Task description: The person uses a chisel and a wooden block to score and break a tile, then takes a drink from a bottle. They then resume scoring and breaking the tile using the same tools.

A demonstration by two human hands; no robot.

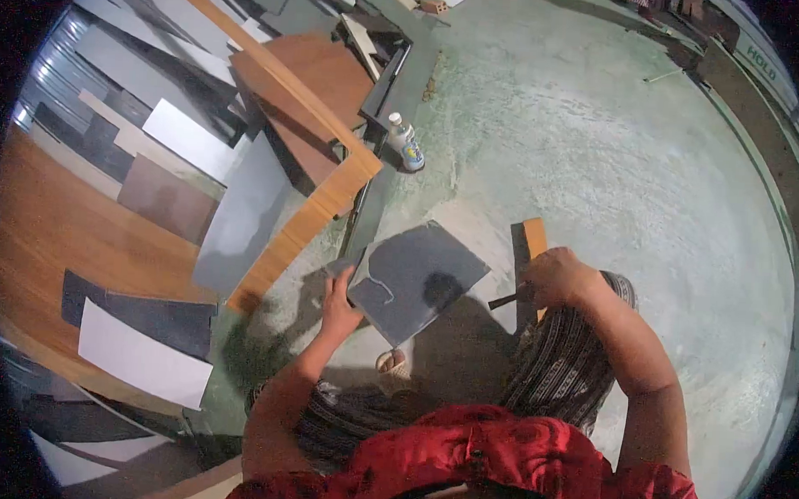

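A dark grey square board lies tilted on a pale surface in front of me, with a short light string on its left part. My left hand grips the board's left corner, beside a small greyish piece. To the right of the board, my right hand is closed on a thin dark tool, whose tip points left towards the board. An orange-brown wooden strip passes under or beside this hand; its contact is unclear. Below the board, part of a foot shows.
A bottle stands beyond the board. Wooden strips form a corner at the left, among many stacked panels. A brick lies at the top. My patterned cloth covers my knee.
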